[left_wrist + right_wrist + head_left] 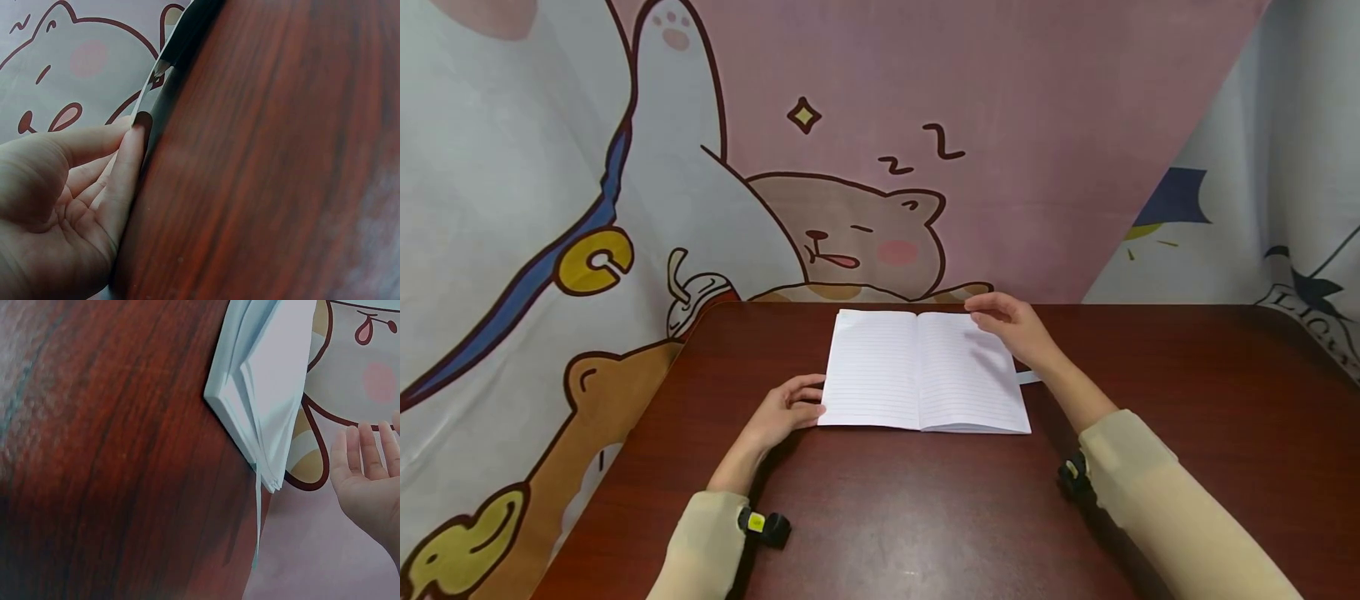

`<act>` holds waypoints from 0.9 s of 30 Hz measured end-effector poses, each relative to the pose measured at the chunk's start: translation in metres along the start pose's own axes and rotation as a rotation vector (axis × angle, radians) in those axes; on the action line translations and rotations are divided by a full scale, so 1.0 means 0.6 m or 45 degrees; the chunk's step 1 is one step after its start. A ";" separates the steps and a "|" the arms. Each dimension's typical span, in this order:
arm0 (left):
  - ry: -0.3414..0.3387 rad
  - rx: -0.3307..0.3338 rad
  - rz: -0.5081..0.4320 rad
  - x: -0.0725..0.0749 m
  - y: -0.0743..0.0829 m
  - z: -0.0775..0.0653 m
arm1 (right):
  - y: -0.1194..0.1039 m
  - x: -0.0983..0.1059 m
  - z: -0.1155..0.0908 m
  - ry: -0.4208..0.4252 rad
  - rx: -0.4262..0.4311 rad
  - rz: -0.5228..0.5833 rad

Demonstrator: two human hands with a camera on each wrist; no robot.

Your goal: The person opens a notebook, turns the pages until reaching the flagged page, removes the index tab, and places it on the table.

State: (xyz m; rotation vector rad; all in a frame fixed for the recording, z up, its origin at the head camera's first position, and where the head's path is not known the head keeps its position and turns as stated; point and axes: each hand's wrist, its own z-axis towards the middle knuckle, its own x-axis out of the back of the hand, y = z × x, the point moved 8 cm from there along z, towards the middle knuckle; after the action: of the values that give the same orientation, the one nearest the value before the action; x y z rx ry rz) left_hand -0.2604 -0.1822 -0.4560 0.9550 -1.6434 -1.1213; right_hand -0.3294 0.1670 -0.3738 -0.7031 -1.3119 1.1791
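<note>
An open notebook (pixel 871 371) with lined white pages lies on the table. In the head view my left hand (pixel 781 412) is at its left edge. The left wrist view shows the thumb and fingers of that hand (pixel 69 194) pinching this edge, with the dark cover below. Over the upper right page is my right hand (pixel 1017 329). Its fingers look straight and hold nothing in the right wrist view, where the hand (pixel 369 481) is apart from the slightly fanned pages (pixel 281 387). A pale ribbon bookmark (pixel 1028 377) sticks out from the right side.
The dark reddish wood table (pixel 865 508) reaches back to a cloth (pixel 1037 150) printed with cartoon animals. More of this cloth hangs along the left side. Each sleeve has a small black wrist camera (pixel 765 527) at its cuff.
</note>
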 end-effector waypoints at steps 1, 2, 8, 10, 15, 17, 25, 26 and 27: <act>-0.001 0.000 0.002 0.000 -0.001 0.000 | 0.001 0.001 0.000 0.002 -0.005 -0.012; -0.001 0.001 0.004 0.001 -0.001 0.001 | 0.002 0.001 0.000 0.003 -0.006 -0.020; 0.003 0.002 0.004 0.002 -0.003 0.002 | 0.009 0.004 0.001 0.011 -0.042 -0.060; 0.003 0.001 -0.004 0.002 -0.004 0.002 | 0.011 0.006 0.002 0.016 -0.060 -0.073; 0.002 0.004 -0.021 0.001 -0.005 0.003 | 0.022 0.008 0.006 0.030 -0.088 -0.118; 0.003 0.004 -0.020 0.001 -0.005 0.004 | 0.027 0.010 0.008 0.039 -0.094 -0.142; 0.008 0.001 -0.007 0.002 -0.007 0.005 | 0.045 0.014 0.008 0.072 -0.122 -0.180; 0.007 0.000 -0.007 0.002 -0.006 0.005 | 0.048 0.015 0.008 0.079 -0.127 -0.182; 0.006 -0.001 -0.007 0.002 -0.006 0.005 | 0.051 0.016 0.008 0.086 -0.135 -0.183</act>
State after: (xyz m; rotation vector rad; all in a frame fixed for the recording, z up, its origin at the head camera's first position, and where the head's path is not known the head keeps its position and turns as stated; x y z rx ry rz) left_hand -0.2629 -0.1835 -0.4597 0.9618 -1.6378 -1.1227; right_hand -0.3428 0.1843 -0.3977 -0.7066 -1.3528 0.9684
